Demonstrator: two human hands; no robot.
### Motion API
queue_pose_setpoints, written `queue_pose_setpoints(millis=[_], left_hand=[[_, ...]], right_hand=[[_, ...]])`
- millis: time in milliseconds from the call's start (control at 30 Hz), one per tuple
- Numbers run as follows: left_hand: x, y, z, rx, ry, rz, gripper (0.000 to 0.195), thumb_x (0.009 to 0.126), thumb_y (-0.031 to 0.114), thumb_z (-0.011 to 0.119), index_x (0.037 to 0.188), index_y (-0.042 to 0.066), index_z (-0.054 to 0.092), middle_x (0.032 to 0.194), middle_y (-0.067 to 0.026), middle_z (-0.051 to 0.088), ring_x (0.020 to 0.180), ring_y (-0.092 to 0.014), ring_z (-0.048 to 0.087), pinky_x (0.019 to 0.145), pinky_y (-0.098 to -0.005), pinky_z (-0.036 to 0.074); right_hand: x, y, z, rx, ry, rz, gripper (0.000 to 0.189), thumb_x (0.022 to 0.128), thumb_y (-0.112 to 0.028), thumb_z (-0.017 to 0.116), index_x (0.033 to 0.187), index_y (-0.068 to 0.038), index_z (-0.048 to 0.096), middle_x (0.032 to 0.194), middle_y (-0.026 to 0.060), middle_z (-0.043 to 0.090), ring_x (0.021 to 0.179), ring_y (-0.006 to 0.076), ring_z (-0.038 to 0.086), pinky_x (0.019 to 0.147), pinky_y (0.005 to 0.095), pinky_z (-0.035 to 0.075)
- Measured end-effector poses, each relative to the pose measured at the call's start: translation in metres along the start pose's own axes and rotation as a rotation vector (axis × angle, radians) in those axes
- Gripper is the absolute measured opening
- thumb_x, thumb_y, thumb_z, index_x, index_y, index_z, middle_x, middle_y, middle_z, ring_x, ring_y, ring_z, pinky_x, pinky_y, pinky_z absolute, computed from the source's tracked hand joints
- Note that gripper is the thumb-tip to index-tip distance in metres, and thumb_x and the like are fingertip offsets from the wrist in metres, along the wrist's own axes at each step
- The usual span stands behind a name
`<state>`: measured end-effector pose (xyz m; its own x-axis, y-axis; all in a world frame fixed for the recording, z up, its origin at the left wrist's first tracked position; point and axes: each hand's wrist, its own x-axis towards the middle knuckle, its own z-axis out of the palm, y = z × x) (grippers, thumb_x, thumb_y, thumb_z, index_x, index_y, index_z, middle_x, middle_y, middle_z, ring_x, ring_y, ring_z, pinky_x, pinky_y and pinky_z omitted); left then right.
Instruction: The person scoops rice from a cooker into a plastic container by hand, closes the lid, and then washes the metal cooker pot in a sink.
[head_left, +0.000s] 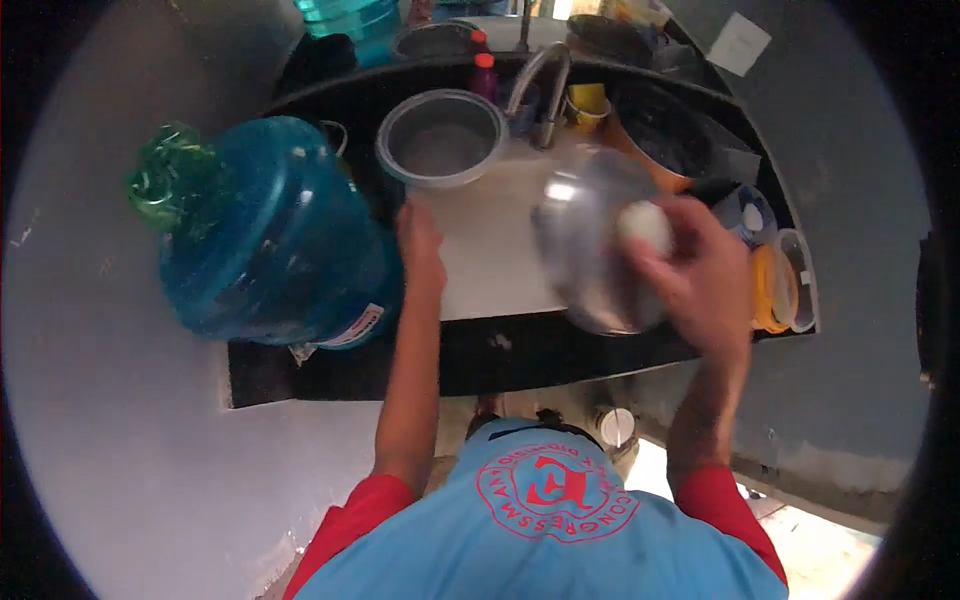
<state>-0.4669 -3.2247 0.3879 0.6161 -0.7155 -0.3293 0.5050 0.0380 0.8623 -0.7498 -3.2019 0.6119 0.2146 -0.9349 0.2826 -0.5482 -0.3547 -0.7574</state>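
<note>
My right hand (686, 262) grips the pale knob (646, 227) of a shiny round lid (581, 240). The lid is tilted above the right part of a whitish sink (487, 262) and is blurred. My left hand (421, 244) is at the sink's left side, just below a round grey metal pot (442, 146) with a wide rim. Its fingers are partly hidden, so whether it touches or holds anything is unclear. The pot sits at the back left of the sink, before a curved metal faucet (551, 90).
A large blue water jug (277, 240) with green plastic (172, 180) on its top stands left on the black counter (502, 352). At right are a dark pan (660, 127), an orange tub (765, 289) and a clear container (801, 281). A purple bottle (484, 79) and yellow sponge (587, 97) stand behind.
</note>
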Motion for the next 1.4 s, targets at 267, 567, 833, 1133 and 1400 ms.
queue_pose_setpoints(millis=[267, 567, 833, 1133, 1400], left_hand=[[-0.077, -0.005, -0.007, 0.268, -0.133, 0.159, 0.048, 0.095, 0.035, 0.048, 0.133, 0.007, 0.041, 0.132, -0.0102, 0.044, 0.119, -0.02, 0.043, 0.1, -0.0369, 0.033], [-0.122, -0.003, -0.03, 0.392, -0.171, 0.28, 0.041, 0.098, 0.032, 0.04, 0.126, 0.003, 0.047, 0.125, -0.0106, 0.052, 0.117, -0.02, 0.047, 0.101, -0.0327, 0.034], [-0.118, -0.013, -0.027, 0.362, -0.226, 0.273, 0.04, 0.1, 0.031, 0.038, 0.122, 0.0, 0.048, 0.123, -0.0152, 0.052, 0.116, -0.024, 0.048, 0.101, -0.0332, 0.034], [-0.108, -0.008, -0.022, 0.342, -0.229, 0.254, 0.041, 0.1, 0.032, 0.038, 0.122, -0.001, 0.047, 0.123, -0.0142, 0.052, 0.116, -0.023, 0.048, 0.101, -0.0322, 0.034], [-0.112, -0.01, -0.015, 0.357, -0.286, 0.205, 0.043, 0.097, 0.039, 0.043, 0.125, 0.006, 0.047, 0.12, -0.0099, 0.053, 0.115, -0.021, 0.048, 0.097, -0.0335, 0.036]], right_hand=[[0.209, -0.12, 0.147, -0.519, -0.252, -0.412, 0.037, 0.08, -0.031, 0.066, 0.102, -0.001, 0.062, 0.09, 0.018, 0.066, 0.074, 0.0289, 0.064, 0.064, 0.0393, 0.052], [0.243, -0.015, 0.251, -0.765, -0.376, -0.463, 0.031, 0.061, -0.033, 0.075, 0.076, -0.006, 0.071, 0.077, 0.0146, 0.067, 0.074, 0.0304, 0.067, 0.068, 0.0397, 0.055], [0.233, -0.028, 0.253, -0.858, -0.585, -0.446, 0.031, 0.057, -0.031, 0.076, 0.077, -0.008, 0.072, 0.077, 0.0139, 0.067, 0.075, 0.0299, 0.067, 0.068, 0.0389, 0.055], [0.237, -0.012, 0.258, -0.812, -0.536, -0.452, 0.025, 0.062, -0.021, 0.069, 0.08, -0.003, 0.071, 0.084, 0.0184, 0.068, 0.083, 0.0332, 0.067, 0.074, 0.04, 0.055], [0.236, 0.007, 0.269, -0.62, -0.248, -0.424, 0.026, 0.063, -0.018, 0.068, 0.081, 0.0, 0.07, 0.083, 0.0202, 0.067, 0.083, 0.0346, 0.067, 0.075, 0.0428, 0.054]])
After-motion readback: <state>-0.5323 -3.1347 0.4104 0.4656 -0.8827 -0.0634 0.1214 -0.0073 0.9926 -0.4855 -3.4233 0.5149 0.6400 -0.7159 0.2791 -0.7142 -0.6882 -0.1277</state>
